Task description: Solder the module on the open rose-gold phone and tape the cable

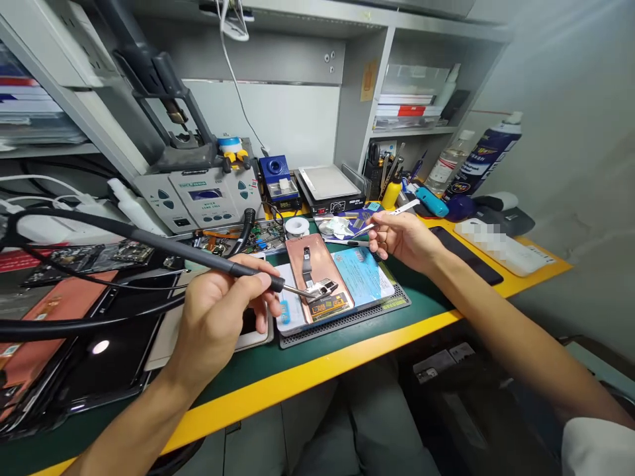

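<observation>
My left hand (213, 307) is closed around the black handle of a soldering iron (173, 249). The iron's metal tip reaches a small silver part (325, 287) at the lower end of a copper-pink phone back cover (325, 254); whether it touches is unclear. A dark flex cable (307, 266) runs along the inside of that cover. The cover rests on a blue and white pad (364, 277). In my right hand (407, 239), pinched between the fingers, are metal tweezers (407, 207), pointing down left toward a white crumpled wipe (337, 227) behind the cover.
Behind stand a grey rework station (208, 198), a blue soldering stand (278, 178) and a heating plate (330, 185). A solder spool (296, 227) sits beyond the cover. Phone parts (114, 330) crowd the left; a dark phone (466, 254) and spray can (483, 155) are right. Black cables cross my left side.
</observation>
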`<state>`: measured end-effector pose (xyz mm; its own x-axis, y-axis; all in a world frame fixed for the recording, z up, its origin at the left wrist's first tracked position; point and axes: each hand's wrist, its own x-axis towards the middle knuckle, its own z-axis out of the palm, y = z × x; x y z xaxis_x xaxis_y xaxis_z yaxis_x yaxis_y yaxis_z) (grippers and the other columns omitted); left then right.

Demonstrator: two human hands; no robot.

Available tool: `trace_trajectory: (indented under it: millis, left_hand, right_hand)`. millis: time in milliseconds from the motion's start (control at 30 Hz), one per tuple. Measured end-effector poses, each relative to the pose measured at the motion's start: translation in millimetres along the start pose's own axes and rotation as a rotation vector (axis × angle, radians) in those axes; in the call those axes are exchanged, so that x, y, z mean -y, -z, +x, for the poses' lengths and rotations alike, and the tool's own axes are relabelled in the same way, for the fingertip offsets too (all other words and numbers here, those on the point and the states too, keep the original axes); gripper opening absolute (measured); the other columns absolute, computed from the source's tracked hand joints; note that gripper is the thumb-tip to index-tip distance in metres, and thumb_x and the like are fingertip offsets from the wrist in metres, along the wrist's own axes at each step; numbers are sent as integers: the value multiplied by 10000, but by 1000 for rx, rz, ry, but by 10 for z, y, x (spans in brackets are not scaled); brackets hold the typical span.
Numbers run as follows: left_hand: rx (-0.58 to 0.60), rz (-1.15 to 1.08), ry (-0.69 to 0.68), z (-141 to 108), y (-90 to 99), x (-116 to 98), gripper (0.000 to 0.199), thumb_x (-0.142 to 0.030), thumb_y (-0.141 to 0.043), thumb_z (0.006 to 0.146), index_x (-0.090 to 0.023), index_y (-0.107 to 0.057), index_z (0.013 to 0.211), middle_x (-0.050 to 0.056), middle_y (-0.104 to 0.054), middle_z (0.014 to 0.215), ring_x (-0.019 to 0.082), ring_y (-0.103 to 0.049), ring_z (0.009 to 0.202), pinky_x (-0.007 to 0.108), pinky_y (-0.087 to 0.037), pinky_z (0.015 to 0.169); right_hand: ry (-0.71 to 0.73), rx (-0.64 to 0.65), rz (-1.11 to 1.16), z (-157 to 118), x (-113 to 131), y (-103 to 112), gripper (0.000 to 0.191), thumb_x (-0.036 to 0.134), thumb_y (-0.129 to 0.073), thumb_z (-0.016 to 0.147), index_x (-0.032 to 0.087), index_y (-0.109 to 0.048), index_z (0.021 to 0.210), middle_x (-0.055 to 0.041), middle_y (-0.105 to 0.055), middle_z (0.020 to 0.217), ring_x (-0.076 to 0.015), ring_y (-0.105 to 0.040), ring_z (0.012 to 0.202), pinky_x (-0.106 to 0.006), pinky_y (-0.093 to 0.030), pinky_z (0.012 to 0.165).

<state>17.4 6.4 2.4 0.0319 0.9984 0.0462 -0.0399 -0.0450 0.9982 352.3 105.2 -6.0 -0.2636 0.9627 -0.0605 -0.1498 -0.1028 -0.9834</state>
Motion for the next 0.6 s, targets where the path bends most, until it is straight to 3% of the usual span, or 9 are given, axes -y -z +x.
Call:
trace_trajectory:
  millis: [133,233,300,467,600]
  left_hand:
    - [-1,-6,49,49,5,-27,283,-448,-721,1041,-166,-703,1052,-25,-687,802,115,-646,617,228,-537,517]
    - [-29,-11,89,101,12,-32,331,-443,-718,1053,-175,-698,1247,57,-748,1143,178,-736,891,352,-661,770]
    - [-45,-23,109,139,15,-39,377,-436,-728,1045,-188,-682,1325,91,-733,1288,235,-748,1059,435,-672,896]
    - [-41,-59,134,193,24,-73,418,-438,-730,1041,-197,-666,1377,109,-707,1381,269,-733,1163,493,-657,978]
    - [-11,-61,151,182,20,-82,421,-439,-730,1041,-199,-665,1380,110,-705,1388,273,-731,1173,498,-655,985]
  right_hand:
    - [-29,-34,-16,22,-37,99,324,391,-722,1075,162,-705,1304,-88,-746,1214,-210,-752,961,-386,-666,812]
    - [-34,-50,-45,23,-32,136,351,394,-724,1073,167,-697,1341,-103,-737,1278,-234,-754,1033,-423,-667,868]
    - [-35,-53,-79,24,-13,137,366,395,-724,1073,171,-692,1360,-110,-730,1311,-246,-752,1068,-443,-665,896]
    - [-44,-40,-208,27,113,31,386,400,-723,1073,176,-684,1385,-116,-721,1346,-259,-748,1106,-464,-660,925]
    - [-27,-6,-360,13,351,-191,382,418,-714,1078,171,-689,1368,-112,-731,1311,-247,-753,1068,-447,-664,899]
